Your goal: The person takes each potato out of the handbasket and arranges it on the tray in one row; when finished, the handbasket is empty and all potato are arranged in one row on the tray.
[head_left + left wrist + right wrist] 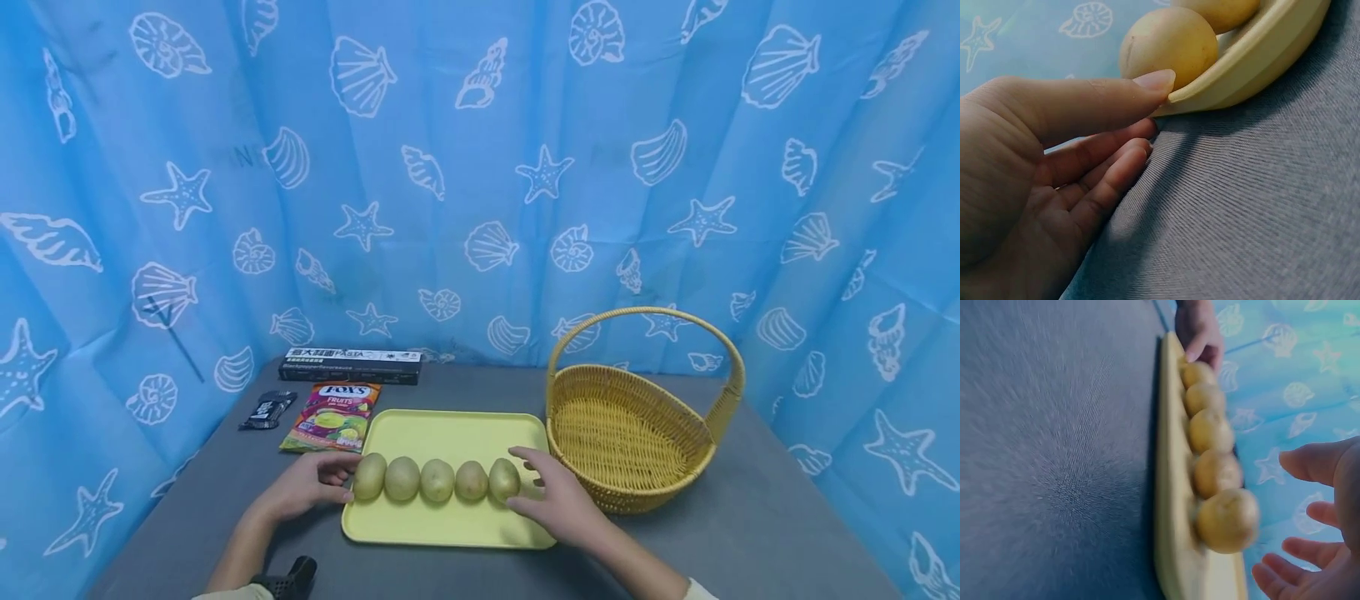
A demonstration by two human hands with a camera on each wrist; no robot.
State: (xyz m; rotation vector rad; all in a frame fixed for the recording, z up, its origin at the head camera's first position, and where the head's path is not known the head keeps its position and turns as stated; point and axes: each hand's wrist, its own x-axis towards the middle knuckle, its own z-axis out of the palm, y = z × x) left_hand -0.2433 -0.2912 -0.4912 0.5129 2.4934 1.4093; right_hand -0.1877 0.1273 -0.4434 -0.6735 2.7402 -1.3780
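Observation:
Several yellow-green round fruits (437, 481) sit in a row across a pale yellow tray (450, 533). Beside the tray's left edge is my left hand (315, 483). Its thumb tip overlaps the rim close to the leftmost fruit (1169, 47), while the other fingers of the left hand (1041, 162) curve loosely below, at the tray's outer side. At the opposite end of the row, my right hand (558, 500) has thumb and fingers spread around the rightmost fruit (504, 480). The right wrist view shows a gap between the right hand (1329, 531) and that fruit.
A yellow wicker basket (622, 492) with a tall handle stands right of the tray. To the left lie a Fox's fruit candy bag (333, 417) and a small black packet (267, 410). Behind them is a long pasta box (351, 367), near the blue curtain (450, 208).

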